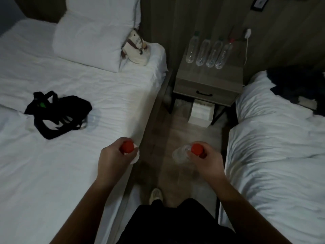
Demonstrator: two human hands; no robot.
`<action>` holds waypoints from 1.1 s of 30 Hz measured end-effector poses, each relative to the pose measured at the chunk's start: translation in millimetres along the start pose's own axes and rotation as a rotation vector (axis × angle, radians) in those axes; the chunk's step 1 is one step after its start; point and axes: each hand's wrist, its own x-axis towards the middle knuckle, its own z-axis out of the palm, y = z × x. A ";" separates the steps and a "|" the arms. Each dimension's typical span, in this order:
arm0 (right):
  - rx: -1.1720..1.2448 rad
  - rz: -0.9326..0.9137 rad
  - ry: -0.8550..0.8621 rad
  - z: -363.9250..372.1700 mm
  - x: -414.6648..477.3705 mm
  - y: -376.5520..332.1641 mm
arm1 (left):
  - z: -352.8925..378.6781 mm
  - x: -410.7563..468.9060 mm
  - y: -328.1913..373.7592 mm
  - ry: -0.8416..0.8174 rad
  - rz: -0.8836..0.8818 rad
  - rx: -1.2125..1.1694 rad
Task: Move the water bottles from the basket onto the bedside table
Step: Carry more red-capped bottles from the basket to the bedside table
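Hands hold one bottle apiece over the strip of floor (pixel 184 131) between two beds. The left hand (pixel 112 159) has its grip clamped around the neck of a red-capped water bottle (pixel 127 147), just past the right edge of the left bed (pixel 52 155). The right hand (pixel 207 162) is likewise clamped on a second red-capped bottle (pixel 182 154), whose clear body tilts out to the left of the fingers.

Farther ahead, the bedside counter (pixel 207 80) carries four clear water bottles (pixel 205 51) in a row along its back edge, close side by side. A white cable (pixel 247 44) hangs down the wall above the counter's back right corner.

On the left bed lies a collapsed black bag (pixel 59 113), with a clear bottle end (pixel 92 120) showing at its right side. A small cream pouch (pixel 136 48) sits by the pillow (pixel 91 32) at the bed's far right corner.
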 end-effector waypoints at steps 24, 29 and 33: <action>0.021 0.081 0.081 -74.2 241.3 -1.7 | 112.0 212.1 117.3 -0.056 0.118 -0.017; -0.073 0.023 0.033 -106.0 302.2 -5.7 | 142.5 253.6 159.6 0.033 0.020 -0.096; -0.134 0.002 0.023 -123.6 338.0 -4.6 | 164.5 276.8 181.5 0.042 0.031 -0.086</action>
